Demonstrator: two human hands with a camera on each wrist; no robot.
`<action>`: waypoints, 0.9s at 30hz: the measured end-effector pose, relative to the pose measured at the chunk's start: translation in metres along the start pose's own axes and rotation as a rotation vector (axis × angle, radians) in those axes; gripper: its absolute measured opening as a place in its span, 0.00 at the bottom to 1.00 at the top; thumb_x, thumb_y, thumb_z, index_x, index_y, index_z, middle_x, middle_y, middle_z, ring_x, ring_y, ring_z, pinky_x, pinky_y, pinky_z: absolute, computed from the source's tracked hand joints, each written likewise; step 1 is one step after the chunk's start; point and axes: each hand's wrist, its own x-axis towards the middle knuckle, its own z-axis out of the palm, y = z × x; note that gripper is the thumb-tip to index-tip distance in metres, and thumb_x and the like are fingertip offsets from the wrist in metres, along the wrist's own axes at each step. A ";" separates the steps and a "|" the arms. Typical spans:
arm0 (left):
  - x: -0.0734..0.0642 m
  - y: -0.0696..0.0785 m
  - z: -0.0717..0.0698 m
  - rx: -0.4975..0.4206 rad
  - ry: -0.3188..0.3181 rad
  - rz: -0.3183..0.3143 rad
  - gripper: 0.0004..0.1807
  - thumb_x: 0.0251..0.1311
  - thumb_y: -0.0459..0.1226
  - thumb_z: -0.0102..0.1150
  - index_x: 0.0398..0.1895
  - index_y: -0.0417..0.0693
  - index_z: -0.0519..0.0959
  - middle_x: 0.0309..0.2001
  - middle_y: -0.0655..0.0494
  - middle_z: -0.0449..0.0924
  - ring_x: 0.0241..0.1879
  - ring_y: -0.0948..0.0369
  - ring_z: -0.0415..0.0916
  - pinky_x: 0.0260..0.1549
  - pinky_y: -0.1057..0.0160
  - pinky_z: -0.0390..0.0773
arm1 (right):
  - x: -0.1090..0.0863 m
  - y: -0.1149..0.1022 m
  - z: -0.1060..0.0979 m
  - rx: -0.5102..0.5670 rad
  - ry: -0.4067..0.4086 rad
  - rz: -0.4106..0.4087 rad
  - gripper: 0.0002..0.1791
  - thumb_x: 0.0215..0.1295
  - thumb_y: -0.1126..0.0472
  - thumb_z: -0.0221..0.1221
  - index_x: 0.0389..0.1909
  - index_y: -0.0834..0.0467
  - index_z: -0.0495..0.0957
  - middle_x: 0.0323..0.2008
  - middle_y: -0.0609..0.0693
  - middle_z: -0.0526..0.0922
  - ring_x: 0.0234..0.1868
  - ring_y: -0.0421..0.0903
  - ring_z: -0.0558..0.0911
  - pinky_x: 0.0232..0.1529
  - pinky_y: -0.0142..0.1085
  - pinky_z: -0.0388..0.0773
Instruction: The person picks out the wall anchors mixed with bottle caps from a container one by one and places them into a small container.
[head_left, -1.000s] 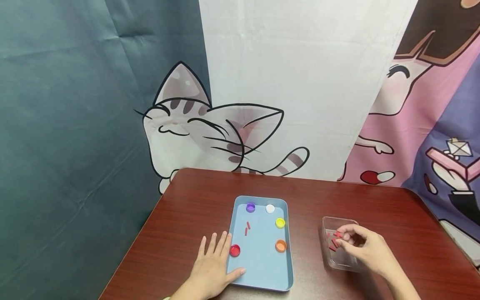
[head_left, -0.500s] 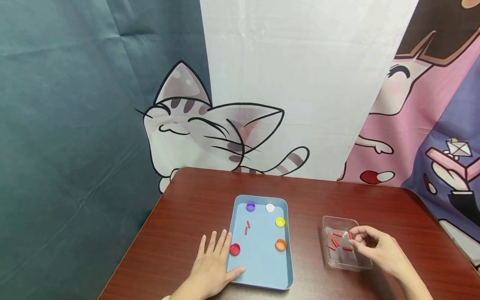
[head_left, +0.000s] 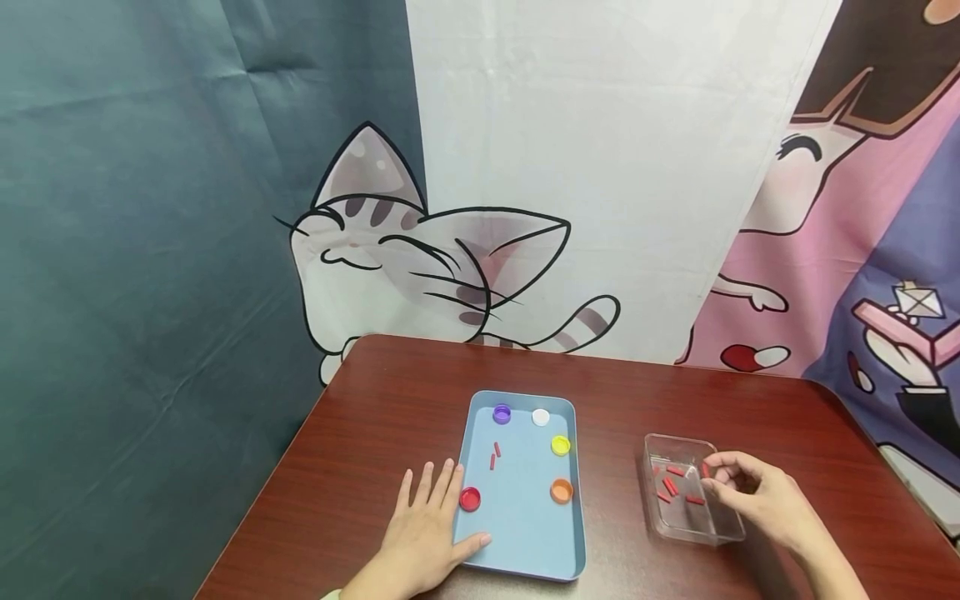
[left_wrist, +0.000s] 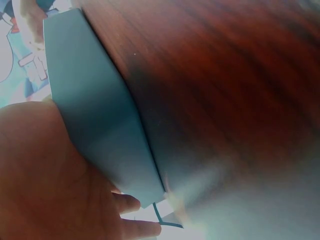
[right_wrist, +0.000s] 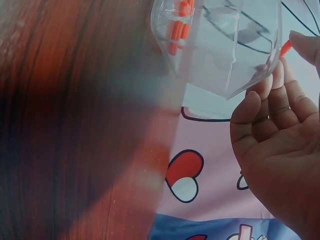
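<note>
Presently: two red sticks [head_left: 492, 461] lie in the blue tray [head_left: 525, 542], far half; further sticks [head_left: 670, 486] in the clear box [head_left: 678, 522], right, seemingly yet to come out. Your right hand [head_left: 761, 496]: grip pinching one stick [right_wrist: 285, 48] at the box's right side. Your left hand [head_left: 420, 533]: fingers spread, empty, tray's left rim.

My right wrist view's top edge crops the clear box [right_wrist: 215, 70]; its right edge, the right hand [right_wrist: 285, 142]. The tabletop [right_wrist: 75, 100] blurs.

A passable lane of tabletop [head_left: 617, 467] separates the blue tray [head_left: 517, 537] and clear box [head_left: 682, 534]. The right hand [head_left: 761, 497] obstructs the box's right side; the left hand [head_left: 422, 533], the tray's left rim.
</note>
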 end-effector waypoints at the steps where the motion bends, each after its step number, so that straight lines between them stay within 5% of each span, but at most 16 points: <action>1: 0.000 0.000 0.000 -0.002 0.000 0.001 0.56 0.61 0.74 0.45 0.79 0.43 0.57 0.78 0.45 0.57 0.76 0.39 0.52 0.72 0.33 0.45 | 0.000 0.001 0.000 -0.003 0.002 0.000 0.14 0.57 0.62 0.73 0.44 0.56 0.83 0.27 0.39 0.80 0.27 0.33 0.77 0.26 0.26 0.72; 13: 0.001 0.000 0.001 0.007 0.004 0.006 0.55 0.61 0.73 0.46 0.79 0.43 0.57 0.78 0.45 0.57 0.76 0.38 0.53 0.72 0.32 0.44 | 0.002 -0.012 0.007 0.032 0.026 -0.062 0.15 0.56 0.65 0.73 0.43 0.58 0.82 0.27 0.39 0.80 0.27 0.34 0.77 0.26 0.26 0.72; 27: 0.000 0.000 0.001 0.015 0.008 0.005 0.56 0.61 0.74 0.46 0.79 0.43 0.57 0.78 0.45 0.57 0.76 0.38 0.53 0.72 0.33 0.45 | 0.032 -0.058 0.040 0.129 -0.083 -0.156 0.14 0.58 0.63 0.73 0.43 0.50 0.83 0.29 0.41 0.79 0.25 0.37 0.76 0.18 0.31 0.72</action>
